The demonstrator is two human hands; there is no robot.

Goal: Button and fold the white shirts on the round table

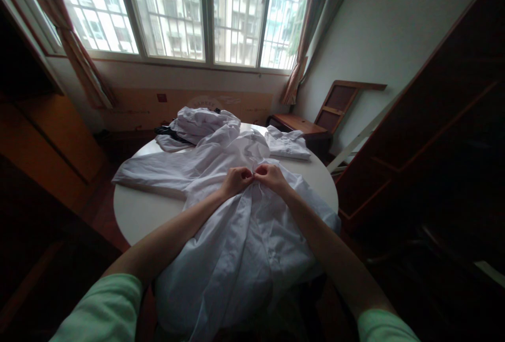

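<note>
A white shirt (224, 231) lies spread over a round white table, its lower part hanging over the near edge and one sleeve stretched to the left. My left hand (237, 180) pinches the shirt's front opening below the collar. Right beside it, my right hand (270, 175) pinches the other side of the front, the fingertips of both hands nearly touching. Whether a button sits between the fingers is too small to tell. The collar (252, 144) stands open just beyond my hands.
A heap of white clothes (205, 123) with something black in it rests at the table's far left. A folded white shirt (288, 143) lies at the far right of the table (138, 213). Behind it stands a wooden chair (335, 105). Windows (169, 16) line the far wall.
</note>
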